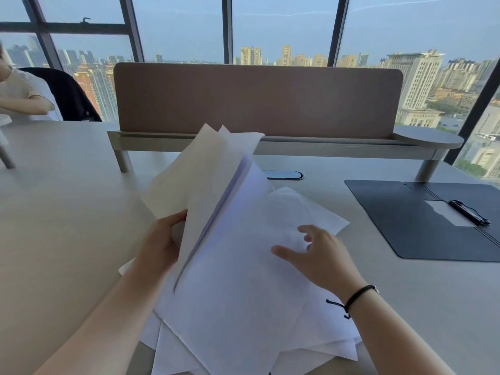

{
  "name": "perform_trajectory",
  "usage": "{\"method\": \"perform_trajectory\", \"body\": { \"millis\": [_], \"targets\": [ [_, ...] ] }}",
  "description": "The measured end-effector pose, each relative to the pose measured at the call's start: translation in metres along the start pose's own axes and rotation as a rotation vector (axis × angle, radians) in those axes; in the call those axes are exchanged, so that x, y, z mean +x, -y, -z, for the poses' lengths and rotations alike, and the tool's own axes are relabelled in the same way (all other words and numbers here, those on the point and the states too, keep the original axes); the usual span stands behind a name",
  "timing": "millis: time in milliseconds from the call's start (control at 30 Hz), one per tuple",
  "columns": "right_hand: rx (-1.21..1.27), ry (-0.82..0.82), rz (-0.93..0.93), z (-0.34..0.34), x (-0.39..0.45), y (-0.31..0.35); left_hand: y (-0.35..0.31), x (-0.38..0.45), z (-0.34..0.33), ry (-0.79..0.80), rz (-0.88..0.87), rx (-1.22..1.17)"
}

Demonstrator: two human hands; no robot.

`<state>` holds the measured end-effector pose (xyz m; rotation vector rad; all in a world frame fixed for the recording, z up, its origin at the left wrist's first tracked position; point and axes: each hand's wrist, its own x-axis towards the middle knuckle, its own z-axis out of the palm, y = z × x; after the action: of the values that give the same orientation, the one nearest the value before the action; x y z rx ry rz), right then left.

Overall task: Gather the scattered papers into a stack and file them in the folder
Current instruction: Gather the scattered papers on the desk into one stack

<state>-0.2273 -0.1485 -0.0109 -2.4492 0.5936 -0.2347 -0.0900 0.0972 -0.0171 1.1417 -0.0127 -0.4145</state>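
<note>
Two bare hands were busy with loose white paper sheets (238,307) low in the middle of the frame. One hand, the left hand (159,239), gripped a lifted bunch of sheets (205,174), thumb curled over its edge, tilted up toward the top of the frame. Its partner, the right hand (316,253), hung open with spread fingers just over the flat sheets. An open dark flat folder (405,226) lay at the right of the frame, nearer the right hand, its long side running left to right, a black pen (469,211) on it. Everything sat on a pale grey desk (67,212) with a brown divider panel (257,98) and big windows (281,25) behind.
</note>
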Motion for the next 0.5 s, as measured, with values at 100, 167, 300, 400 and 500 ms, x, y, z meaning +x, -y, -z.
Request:
{"method": "perform_trajectory", "body": {
  "millis": [100, 167, 300, 400, 500],
  "targets": [
    [0.095, 0.114, -0.053, -0.001, -0.001, 0.006, 0.002, 0.008, 0.005, 0.001, 0.079, -0.093],
    [0.187, 0.235, -0.107, -0.001, -0.002, 0.006, 0.002, 0.012, 0.005, 0.007, 0.077, -0.126],
    [0.079, 0.342, -0.075, -0.003, -0.006, 0.006, 0.007, 0.015, 0.010, -0.046, 0.086, -0.122],
    [-0.055, 0.386, 0.037, -0.006, -0.016, 0.016, 0.007, 0.012, 0.009, -0.029, 0.102, -0.153],
    [-0.221, 0.360, 0.092, -0.011, -0.025, 0.028, 0.006, 0.008, 0.004, -0.005, 0.086, -0.157]
  ]
}}
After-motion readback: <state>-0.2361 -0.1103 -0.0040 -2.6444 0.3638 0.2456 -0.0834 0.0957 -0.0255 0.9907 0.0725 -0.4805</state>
